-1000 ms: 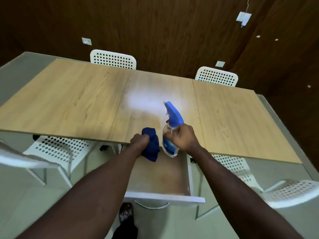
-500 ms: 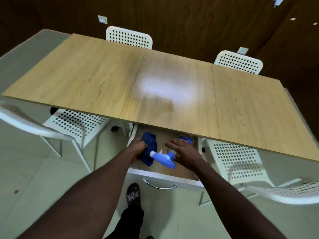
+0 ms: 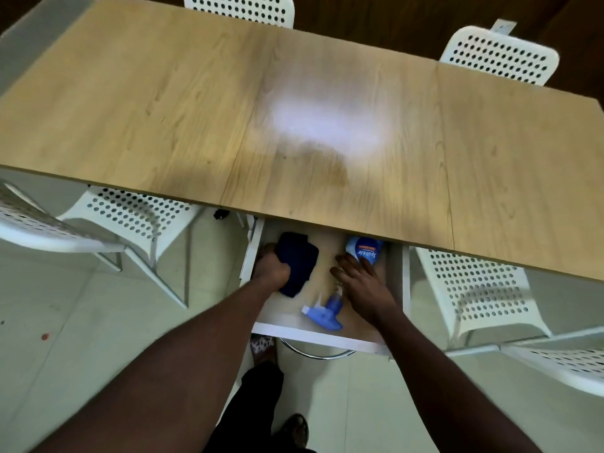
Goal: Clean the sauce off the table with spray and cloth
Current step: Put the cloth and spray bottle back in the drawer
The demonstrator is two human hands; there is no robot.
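Spray bottle [image 3: 343, 276]: clear plastic body with a blue label reading "Sparkle" in white script, blue trigger head. It lies on its side in the open drawer [image 3: 327, 336] under the near edge of the table [image 3: 163, 109], base toward the table and partly tucked beneath the tabletop, nozzle toward the drawer front. The middle of the body is covered by the right hand [image 3: 362, 286], so only the labelled base and the trigger head show.

Cloth [image 3: 295, 263]: dark navy, bunched and folded, at the left side of the drawer floor, well apart from the bottle. The left hand [image 3: 273, 266] is curled over its left edge, fingers closed on the fabric.

Right hand: laid flat over the bottle with fingers spread toward the label; whether it clasps the bottle or merely rests on it cannot be told.

Drawer: white frame, pale wooden floor, curved metal handle at the front. Its back portion is hidden under the tabletop.

Table: light wood-grain top in three panels, with a bright glare patch on the centre panel and a darker patch just below it; its edges are soft with blur.

White perforated chairs [image 3: 140, 214]: two at the far side, cut off by the frame's top, and others at the near side.
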